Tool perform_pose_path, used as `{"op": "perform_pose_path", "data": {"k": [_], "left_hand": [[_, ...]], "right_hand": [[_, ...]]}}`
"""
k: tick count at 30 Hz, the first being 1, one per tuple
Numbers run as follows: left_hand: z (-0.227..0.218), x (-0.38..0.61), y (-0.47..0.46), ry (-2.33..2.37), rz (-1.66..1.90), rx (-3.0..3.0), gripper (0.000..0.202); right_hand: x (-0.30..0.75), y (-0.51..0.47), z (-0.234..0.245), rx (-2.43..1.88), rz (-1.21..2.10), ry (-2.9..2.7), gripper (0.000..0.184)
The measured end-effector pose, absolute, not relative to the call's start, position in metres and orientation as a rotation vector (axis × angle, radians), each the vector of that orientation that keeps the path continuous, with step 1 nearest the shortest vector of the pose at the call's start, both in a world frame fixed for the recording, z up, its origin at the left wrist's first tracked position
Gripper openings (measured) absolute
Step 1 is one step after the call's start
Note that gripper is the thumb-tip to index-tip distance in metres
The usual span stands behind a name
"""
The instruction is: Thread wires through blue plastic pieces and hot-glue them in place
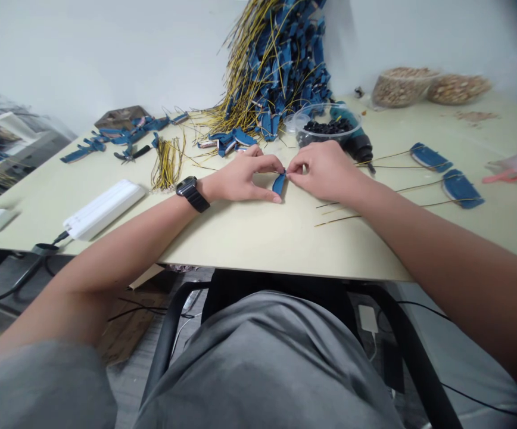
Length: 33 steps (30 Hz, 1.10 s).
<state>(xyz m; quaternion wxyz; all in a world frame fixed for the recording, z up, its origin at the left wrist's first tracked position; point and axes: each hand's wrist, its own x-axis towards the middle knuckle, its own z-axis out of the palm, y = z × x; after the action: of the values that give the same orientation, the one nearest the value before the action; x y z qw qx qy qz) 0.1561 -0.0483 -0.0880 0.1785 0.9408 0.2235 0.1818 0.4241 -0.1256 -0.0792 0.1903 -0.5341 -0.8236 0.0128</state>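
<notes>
A small blue piece with a thin wire at its upper end (279,184) is between my two hands, just above the table. My left hand (240,176), with a black watch on the wrist, holds it between thumb and index finger. My right hand (323,170) is closed in a pinch against the piece's upper end; what lies between its fingertips is too small to make out. Two flat blue pieces with wires, a farther one (431,157) and a nearer one (463,189), lie on the table to the right.
Behind my hands are a tall heap of blue pieces with yellow wires (280,71), a clear tub of black parts (327,126) and a power drill (357,146). A wire bundle (168,161), pliers (132,154) and white power strip (104,210) lie left. Another person's hand (515,168) is far right.
</notes>
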Motion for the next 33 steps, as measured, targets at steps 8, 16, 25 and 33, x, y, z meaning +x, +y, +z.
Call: {"op": "perform_pose_path", "data": {"k": [8, 16, 25, 33], "left_hand": [[-0.091, 0.154, -0.048, 0.624, 0.511, 2.701, 0.111], [-0.096, 0.157, -0.046, 0.545, 0.56, 2.615, 0.12], [-0.053, 0.129, -0.048, 0.901, 1.018, 2.611, 0.066], [-0.02, 0.095, -0.018, 1.25, 1.49, 2.556, 0.031]], "right_hand": [[0.425, -0.123, -0.079, -1.491, 0.03, -2.34, 0.029], [0.429, -0.124, -0.078, -1.537, 0.001, -2.36, 0.029], [0.426, -0.127, -0.073, -1.597, 0.03, -2.332, 0.027], [0.427, -0.127, -0.072, -1.623, 0.033, -2.338, 0.028]]}}
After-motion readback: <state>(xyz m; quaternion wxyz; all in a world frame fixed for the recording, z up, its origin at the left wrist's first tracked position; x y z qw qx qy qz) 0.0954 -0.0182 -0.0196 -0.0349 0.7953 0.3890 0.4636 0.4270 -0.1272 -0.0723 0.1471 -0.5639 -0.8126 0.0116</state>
